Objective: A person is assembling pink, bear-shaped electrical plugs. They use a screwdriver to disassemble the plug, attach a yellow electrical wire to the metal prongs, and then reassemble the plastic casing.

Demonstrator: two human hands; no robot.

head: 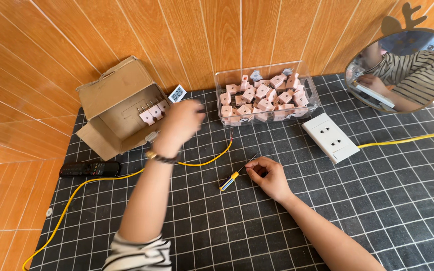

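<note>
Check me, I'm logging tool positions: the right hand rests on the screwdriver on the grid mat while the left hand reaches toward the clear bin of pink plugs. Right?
Not quite. In the head view the left hand reaches toward the cardboard box, not the clear bin. The right hand does rest on the screwdriver.

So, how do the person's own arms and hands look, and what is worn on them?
Both forearms are bare. The left hand is blurred; its wrist carries a dark beaded bracelet with a small gold-coloured piece. A short sleeve with black and white stripes covers the left upper arm. The right hand shows no ring, watch or glove.

Cardboard box (121, 108), clear plastic bin (267, 93), seemingly matt mat (377, 200)
</note>
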